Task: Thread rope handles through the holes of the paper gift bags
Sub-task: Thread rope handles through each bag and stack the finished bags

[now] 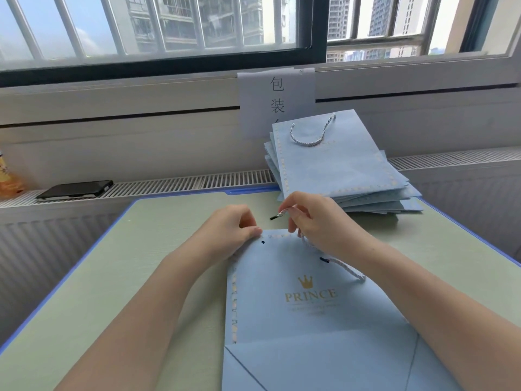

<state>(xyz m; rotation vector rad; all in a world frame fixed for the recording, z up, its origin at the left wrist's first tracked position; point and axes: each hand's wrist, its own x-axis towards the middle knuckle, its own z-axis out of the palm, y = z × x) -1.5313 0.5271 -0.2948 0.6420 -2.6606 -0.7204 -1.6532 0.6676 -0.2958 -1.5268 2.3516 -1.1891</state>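
Flat on the pale green table [141, 249] lies a blue gift bag [310, 320], its top edge pinched by the left hand [231, 230] while the right hand [313, 218] pinches a rope handle [280, 214] above it, beside a stack of bags [338, 165] under the barred window [155, 26].

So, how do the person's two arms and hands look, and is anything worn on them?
Both forearms are bare as far as the picture shows: no sleeves, gloves, watch or bracelet appear. The left hand and the right hand carry no rings that I can see. The nails look short and unpainted, though they are small in this view. No markings or cables are visible on either arm.
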